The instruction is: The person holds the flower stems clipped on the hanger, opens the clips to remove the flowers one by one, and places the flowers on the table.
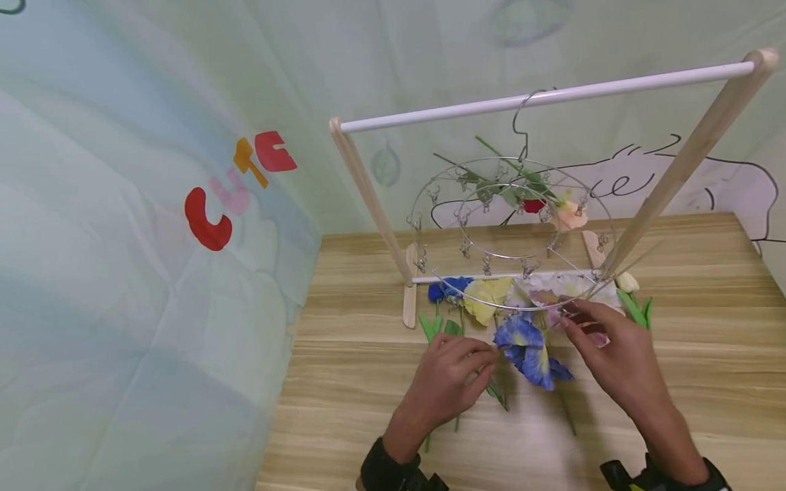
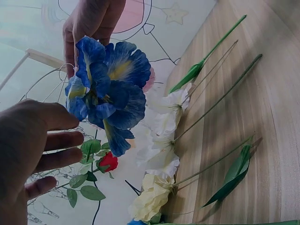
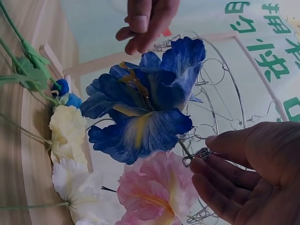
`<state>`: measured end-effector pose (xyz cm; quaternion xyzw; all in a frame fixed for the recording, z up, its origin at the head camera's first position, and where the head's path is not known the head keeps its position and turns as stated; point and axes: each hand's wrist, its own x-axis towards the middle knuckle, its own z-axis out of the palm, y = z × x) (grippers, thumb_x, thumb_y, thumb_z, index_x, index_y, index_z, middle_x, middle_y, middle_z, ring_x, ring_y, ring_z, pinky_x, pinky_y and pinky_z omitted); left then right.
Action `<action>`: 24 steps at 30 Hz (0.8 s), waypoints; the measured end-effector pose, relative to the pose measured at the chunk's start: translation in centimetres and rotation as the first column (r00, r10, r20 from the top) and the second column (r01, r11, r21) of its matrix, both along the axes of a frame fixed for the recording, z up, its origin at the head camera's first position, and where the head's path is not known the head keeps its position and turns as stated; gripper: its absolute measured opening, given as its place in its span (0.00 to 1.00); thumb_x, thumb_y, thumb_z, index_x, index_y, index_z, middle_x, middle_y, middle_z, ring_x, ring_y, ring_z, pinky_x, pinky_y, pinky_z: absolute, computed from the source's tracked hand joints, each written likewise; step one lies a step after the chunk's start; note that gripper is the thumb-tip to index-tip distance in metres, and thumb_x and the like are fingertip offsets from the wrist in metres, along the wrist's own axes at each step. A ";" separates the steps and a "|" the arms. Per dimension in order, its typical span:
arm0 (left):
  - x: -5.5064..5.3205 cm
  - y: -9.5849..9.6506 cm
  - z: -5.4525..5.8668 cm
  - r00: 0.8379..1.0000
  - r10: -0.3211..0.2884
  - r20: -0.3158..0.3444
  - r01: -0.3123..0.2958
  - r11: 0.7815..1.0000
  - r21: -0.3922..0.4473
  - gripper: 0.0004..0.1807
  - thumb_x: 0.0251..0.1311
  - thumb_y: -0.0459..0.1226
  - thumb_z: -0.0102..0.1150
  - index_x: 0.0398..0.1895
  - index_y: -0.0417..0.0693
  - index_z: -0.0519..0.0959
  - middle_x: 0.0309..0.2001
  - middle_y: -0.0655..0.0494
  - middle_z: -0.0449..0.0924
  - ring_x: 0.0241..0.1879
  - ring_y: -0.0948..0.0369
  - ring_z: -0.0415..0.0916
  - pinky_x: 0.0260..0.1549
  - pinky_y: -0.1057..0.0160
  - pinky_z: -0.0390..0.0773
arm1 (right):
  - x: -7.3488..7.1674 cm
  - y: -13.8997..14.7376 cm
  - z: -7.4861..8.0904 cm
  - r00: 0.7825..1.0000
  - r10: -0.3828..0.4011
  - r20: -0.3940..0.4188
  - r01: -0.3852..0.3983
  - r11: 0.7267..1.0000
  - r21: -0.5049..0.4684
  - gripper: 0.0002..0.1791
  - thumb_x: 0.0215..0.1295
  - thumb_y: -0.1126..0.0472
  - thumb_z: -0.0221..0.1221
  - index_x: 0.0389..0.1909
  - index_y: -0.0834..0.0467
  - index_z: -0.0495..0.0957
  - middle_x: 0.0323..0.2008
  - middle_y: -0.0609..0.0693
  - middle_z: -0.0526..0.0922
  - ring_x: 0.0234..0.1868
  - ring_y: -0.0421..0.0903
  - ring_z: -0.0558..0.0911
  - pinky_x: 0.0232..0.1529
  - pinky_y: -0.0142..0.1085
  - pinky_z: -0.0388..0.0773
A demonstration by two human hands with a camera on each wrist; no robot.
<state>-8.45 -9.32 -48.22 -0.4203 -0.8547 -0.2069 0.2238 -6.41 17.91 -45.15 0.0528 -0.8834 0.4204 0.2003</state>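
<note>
A blue artificial flower with yellow streaks hangs head-down at the near rim of a round wire clip hanger. My right hand pinches a metal clip on that rim between thumb and fingers; the blue flower's short stem runs to this clip. Close by in the right wrist view is a pink flower. My left hand is beside the blue petals, with fingers loosely extended in the left wrist view and nothing held. Whether its fingertips touch the petals, I cannot tell.
A wooden rack with a white rod carries the hanger. A red rose and a peach flower hang at its far side. On the table lie a yellow flower, white flowers, blue blooms and a white tulip.
</note>
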 end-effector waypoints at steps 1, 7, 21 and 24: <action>0.0 0.0 0.0 1.000 -0.001 -0.007 0.001 1.000 0.016 0.06 0.64 0.40 0.73 0.43 0.55 0.92 0.44 0.63 0.90 0.45 0.67 0.86 0.49 0.66 0.77 | 0.0 -0.1 0.0 1.000 0.004 -0.001 -0.004 1.000 0.004 0.16 0.64 0.71 0.71 0.53 0.62 0.87 0.42 0.57 0.92 0.40 0.19 0.78 0.38 0.16 0.75; 0.0 0.1 0.3 0.999 0.007 -0.031 -0.004 0.993 0.121 0.08 0.64 0.38 0.72 0.45 0.53 0.91 0.43 0.62 0.90 0.43 0.66 0.86 0.48 0.63 0.78 | 0.2 -0.8 0.2 0.999 0.035 -0.001 -0.035 0.999 0.041 0.16 0.65 0.69 0.72 0.53 0.61 0.87 0.42 0.55 0.92 0.37 0.37 0.87 0.38 0.18 0.77; 0.0 0.1 0.6 0.994 0.110 -0.021 -0.102 0.963 0.249 0.08 0.60 0.37 0.74 0.43 0.52 0.91 0.34 0.62 0.86 0.35 0.65 0.81 0.46 0.61 0.76 | 0.2 -1.4 0.2 0.995 0.102 -0.014 -0.100 0.992 0.080 0.19 0.61 0.73 0.73 0.53 0.61 0.86 0.45 0.53 0.91 0.38 0.51 0.90 0.42 0.18 0.78; 0.0 0.1 0.8 0.993 0.113 -0.014 -0.105 0.956 0.273 0.07 0.62 0.37 0.72 0.43 0.51 0.91 0.34 0.61 0.86 0.36 0.64 0.82 0.46 0.60 0.76 | 0.2 -1.6 0.3 0.993 0.114 -0.011 -0.113 0.992 0.063 0.20 0.61 0.73 0.73 0.53 0.60 0.86 0.46 0.54 0.91 0.38 0.51 0.90 0.40 0.21 0.81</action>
